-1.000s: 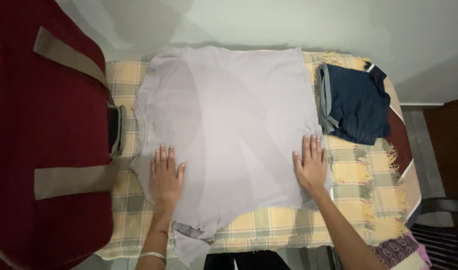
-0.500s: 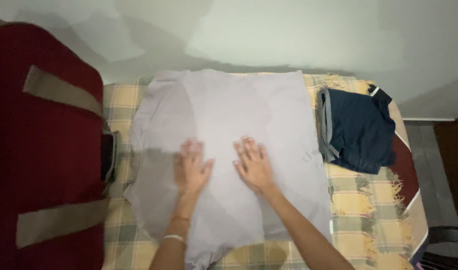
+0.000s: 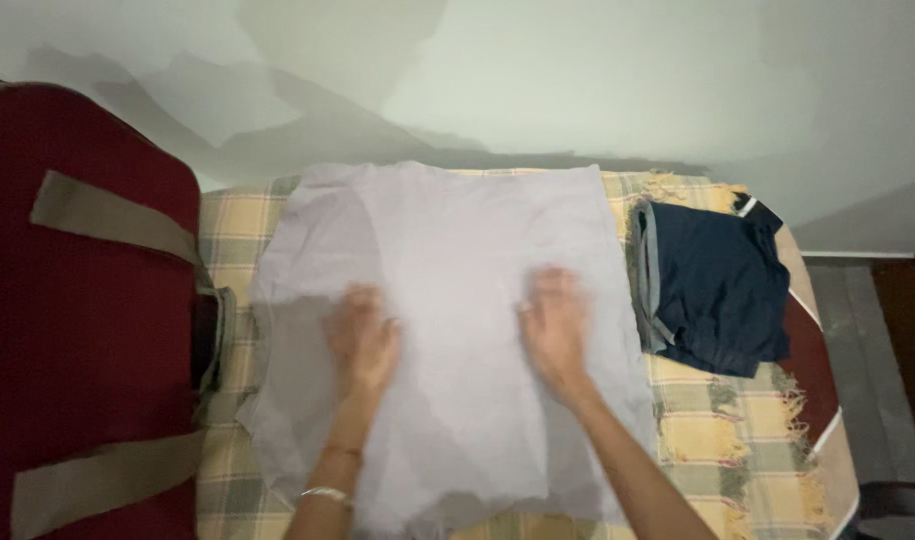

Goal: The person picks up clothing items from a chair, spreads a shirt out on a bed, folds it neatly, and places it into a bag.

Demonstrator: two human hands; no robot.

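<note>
Lay flat, palm down and fingers spread: left hand point(image 3: 362, 340) and right hand point(image 3: 554, 330), both pressed on the pale lilac T-shirt point(image 3: 447, 330), gripping nothing. Spread wide over the yellow checked cloth point(image 3: 717, 440), between the dark red duffel bag point(image 3: 77, 320) and the folded navy garment point(image 3: 717, 285).
</note>
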